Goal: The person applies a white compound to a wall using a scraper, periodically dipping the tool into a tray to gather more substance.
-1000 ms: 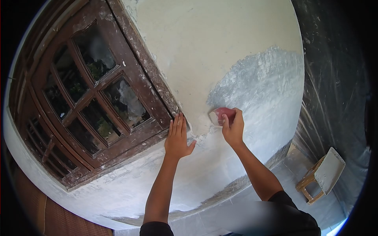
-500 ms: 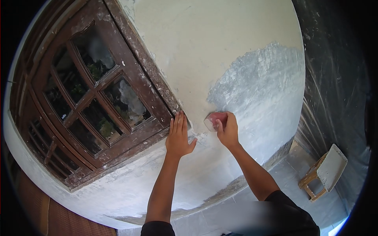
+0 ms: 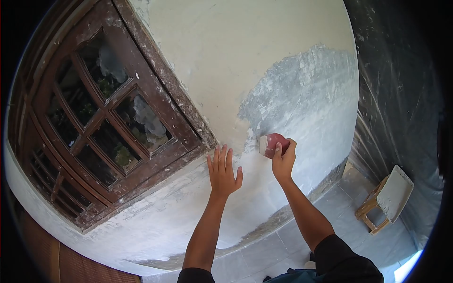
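Observation:
My right hand grips a red putty scraper, its pale, putty-smeared edge against the wall. It works at the lower border of a rough grey patch, where fresh white filler meets older cream paint. To the left, my left hand lies with fingers spread on the whitened wall, just below the lower right corner of the brown wooden window frame. Nothing is held in it. My right fingertips are partly hidden behind the scraper.
On the tiled floor at right stands a small wooden stool bearing a putty-coated tray. A dark plastic sheet hangs along the right side. Woven reddish-brown matting is at lower left.
The scraper in my right hand has moved right and slightly down, away from the window corner. My left hand has slid right and down, off the window frame onto the wall.

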`<state>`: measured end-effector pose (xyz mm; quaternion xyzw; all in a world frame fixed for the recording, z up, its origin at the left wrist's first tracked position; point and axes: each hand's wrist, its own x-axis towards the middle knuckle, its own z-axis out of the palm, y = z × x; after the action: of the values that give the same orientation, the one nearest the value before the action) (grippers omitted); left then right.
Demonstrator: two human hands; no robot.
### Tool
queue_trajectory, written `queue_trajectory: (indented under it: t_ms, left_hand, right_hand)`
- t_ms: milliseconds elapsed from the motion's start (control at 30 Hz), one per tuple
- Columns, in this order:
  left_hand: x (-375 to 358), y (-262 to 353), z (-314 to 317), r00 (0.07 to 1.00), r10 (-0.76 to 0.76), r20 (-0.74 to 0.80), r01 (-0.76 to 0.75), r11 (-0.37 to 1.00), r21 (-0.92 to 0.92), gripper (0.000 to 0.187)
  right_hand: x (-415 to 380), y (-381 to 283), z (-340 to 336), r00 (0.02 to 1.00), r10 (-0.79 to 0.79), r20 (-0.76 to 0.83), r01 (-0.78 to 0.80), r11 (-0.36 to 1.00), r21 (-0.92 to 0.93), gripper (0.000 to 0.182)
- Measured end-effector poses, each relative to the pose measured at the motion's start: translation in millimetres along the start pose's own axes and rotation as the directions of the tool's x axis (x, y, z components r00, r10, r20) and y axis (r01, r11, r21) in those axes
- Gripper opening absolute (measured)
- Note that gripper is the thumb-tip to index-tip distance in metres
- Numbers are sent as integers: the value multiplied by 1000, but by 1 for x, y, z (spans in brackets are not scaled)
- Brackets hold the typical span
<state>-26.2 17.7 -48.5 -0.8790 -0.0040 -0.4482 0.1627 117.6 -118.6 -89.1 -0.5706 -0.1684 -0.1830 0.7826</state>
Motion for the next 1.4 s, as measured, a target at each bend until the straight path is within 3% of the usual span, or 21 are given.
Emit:
queue_trajectory:
  t_ms: [67,233,400,633,867,1033,1167,1333,1400]
  left_hand:
    - [-5,25,13,999,31,12,-30,996,-88,60]
    - [2,84,45,999,33,28,-23,955,-295,55]
    - [5,144,79,991,-126,46,132,862,-490,55]
    - [28,231,111,993,-84,84,117,807,-579,58]
    - [46,326,149,980,-79,180,184,691,-699,57]
    - [57,395,159,966,-42,254,228,591,-773,58]
    - [58,436,163,961,21,276,224,527,-820,57]
    - [60,462,169,959,90,268,198,461,-865,56]
    - [58,469,170,956,116,269,192,446,-874,55]
  right_hand:
    - [2,6,-13,1000,0,-8,-1,999,-40,27]
    - [15,19,-52,999,23,-48,-28,994,-102,24]
    - [34,24,-98,994,33,-109,-49,988,-147,22]
    - [59,32,-179,967,68,-246,-131,959,-251,21]
    - [81,58,-287,925,4,-379,-138,935,-326,19]
    - [90,46,-359,895,114,-431,-282,893,-350,18]
    - [86,57,-410,861,73,-504,-294,879,-376,19]
    - [67,61,-449,784,152,-602,-333,921,-202,21]
    - [59,56,-461,772,155,-617,-357,908,-218,22]
